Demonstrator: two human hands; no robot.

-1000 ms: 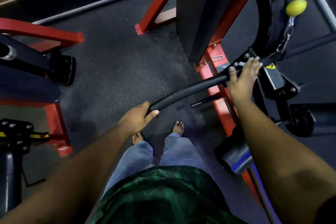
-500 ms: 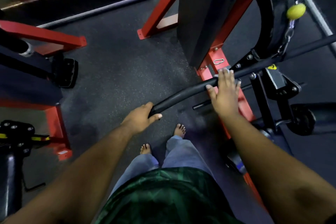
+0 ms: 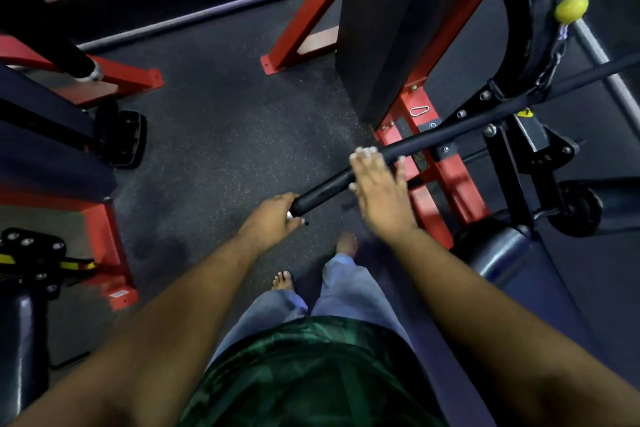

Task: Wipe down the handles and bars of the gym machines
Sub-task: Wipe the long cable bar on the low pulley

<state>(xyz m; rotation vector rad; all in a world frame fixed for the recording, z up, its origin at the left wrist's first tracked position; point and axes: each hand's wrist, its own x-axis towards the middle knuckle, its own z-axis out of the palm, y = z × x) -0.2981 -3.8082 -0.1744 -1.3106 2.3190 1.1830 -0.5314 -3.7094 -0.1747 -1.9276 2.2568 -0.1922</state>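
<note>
No word, number or brand can be read anywhere. The yellow warning sticker (image 3: 524,112) on the black bracket by the bar's pivot is too small and dark to make out — likewise the pale label (image 3: 118,294) on the red frame foot at lower left.

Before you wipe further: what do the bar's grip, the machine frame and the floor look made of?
Black bar: the grip looks like matte rubber or foam sleeving, with no glare; a small silvery end shows at the left hand, suggesting metal underneath. Red frame: looks like painted steel, a flat box section with bolted plates. Floor: dark, finely speckled, probably rubber gym matting.
</note>
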